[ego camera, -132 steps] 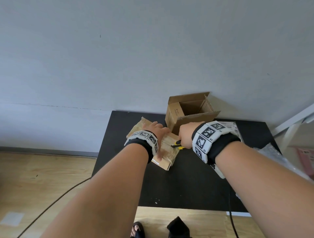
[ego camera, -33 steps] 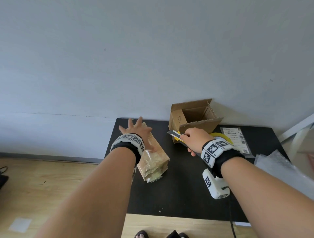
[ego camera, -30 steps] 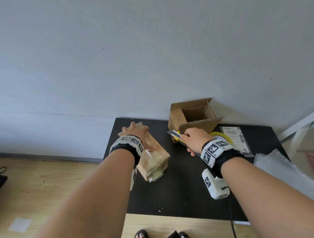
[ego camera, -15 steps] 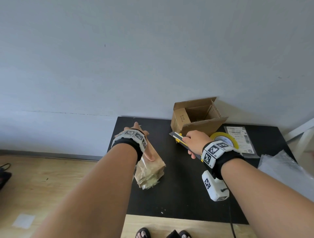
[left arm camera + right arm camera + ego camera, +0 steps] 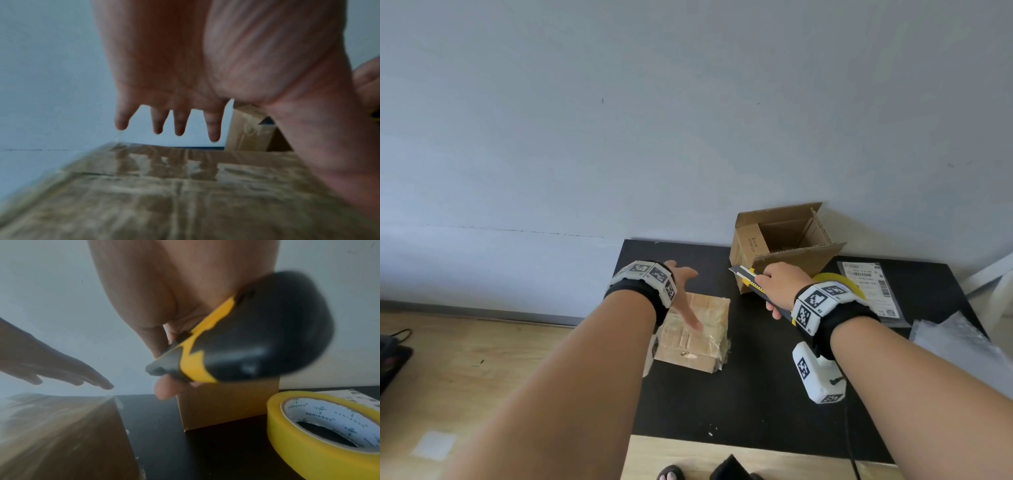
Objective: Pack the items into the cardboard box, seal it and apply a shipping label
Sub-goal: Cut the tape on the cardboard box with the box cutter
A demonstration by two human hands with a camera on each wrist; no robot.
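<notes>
A taped cardboard box (image 5: 695, 332) lies flat on the black table (image 5: 756, 404), left of centre. My left hand (image 5: 683, 291) hovers over its far edge with fingers (image 5: 179, 123) straight and spread, holding nothing. My right hand (image 5: 779, 286) grips a black and yellow utility knife (image 5: 748, 277), its tip pointing left toward the open cardboard box (image 5: 784, 243) at the back. In the right wrist view the knife handle (image 5: 252, 344) fills the middle and the taped box (image 5: 61, 434) sits at the lower left.
A roll of yellow tape (image 5: 329, 426) lies right of the open box. A shipping label (image 5: 868, 284) lies flat at the back right, and clear plastic wrap (image 5: 962, 342) lies at the table's right edge. A wall stands right behind the table.
The taped box has been turned from standing on its side to lying flat. My left hand let go of it and now hovers open above. The right hand keeps the knife.
</notes>
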